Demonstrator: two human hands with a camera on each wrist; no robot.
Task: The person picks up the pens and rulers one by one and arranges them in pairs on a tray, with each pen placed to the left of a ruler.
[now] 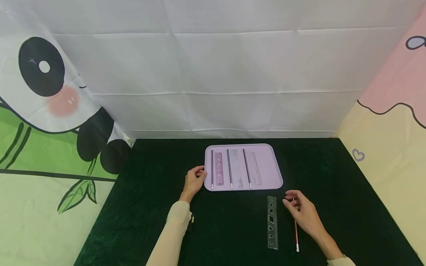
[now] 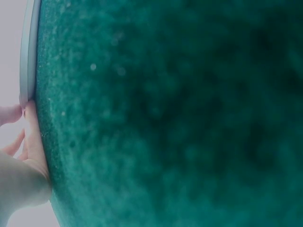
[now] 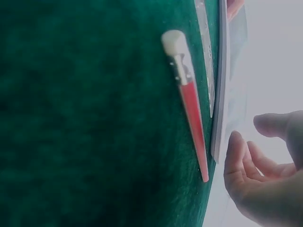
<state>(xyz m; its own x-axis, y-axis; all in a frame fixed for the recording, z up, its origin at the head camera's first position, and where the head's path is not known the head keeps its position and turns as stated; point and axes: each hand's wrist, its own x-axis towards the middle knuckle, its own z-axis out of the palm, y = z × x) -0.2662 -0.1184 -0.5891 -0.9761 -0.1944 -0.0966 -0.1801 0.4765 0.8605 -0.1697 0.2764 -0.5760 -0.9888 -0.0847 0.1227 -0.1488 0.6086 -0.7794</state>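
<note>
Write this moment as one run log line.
left hand: touches tray edge | right hand: open above red pencil | stencil ruler: on cloth

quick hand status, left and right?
Left hand: open, fingers resting against the left edge of the purple tray, holding nothing.
Right hand: open, fingers relaxed above the red pencil, beside the clear ruler; holding nothing.

One tray (image 1: 266, 155), four rulers (image 1: 272, 222), three black pencils (image 1: 229, 167), one red pencil (image 1: 296, 233), two hands (image 1: 194, 182)
</note>
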